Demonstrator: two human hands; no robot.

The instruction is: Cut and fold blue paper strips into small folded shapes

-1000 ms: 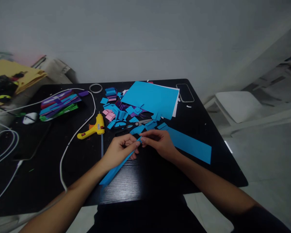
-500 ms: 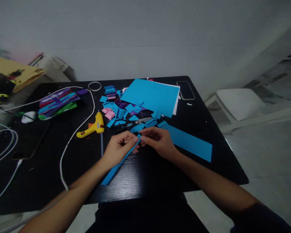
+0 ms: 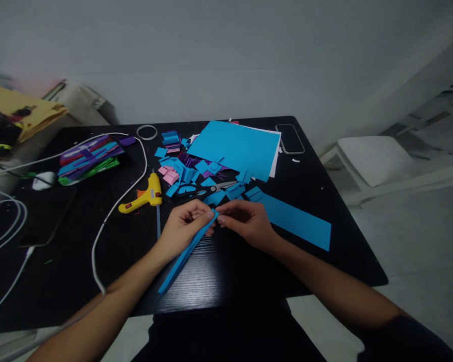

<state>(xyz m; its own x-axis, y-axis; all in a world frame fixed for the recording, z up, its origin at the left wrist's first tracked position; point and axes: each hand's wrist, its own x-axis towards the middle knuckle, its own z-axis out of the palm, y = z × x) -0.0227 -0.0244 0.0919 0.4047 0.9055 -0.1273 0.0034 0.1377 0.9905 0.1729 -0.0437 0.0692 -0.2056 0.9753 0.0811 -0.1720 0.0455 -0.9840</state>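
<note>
A long, narrow blue paper strip point(image 3: 183, 260) slants from between my hands down toward the table's front edge. My left hand point(image 3: 183, 226) pinches it near its upper end, thumb on top. My right hand point(image 3: 247, 222) is at the strip's tip, its thumb and fingers closed around the end. Just beyond the hands lie scissors point(image 3: 224, 185) among small folded blue pieces point(image 3: 189, 174). A wider blue strip point(image 3: 298, 221) lies flat right of my right hand.
On the black table point(image 3: 249, 281) are a yellow glue gun point(image 3: 145, 196), a white cable point(image 3: 98, 236), blue sheets point(image 3: 234, 148), bundled coloured paper point(image 3: 90, 158), pink pieces point(image 3: 168, 174), a tape ring point(image 3: 147, 132) and a phone point(image 3: 291, 139). A white stool point(image 3: 375, 158) stands at the right.
The narrow strip has turned slightly in my left hand, its lower end tilting. My right fingers have shifted a little left at the tip.
</note>
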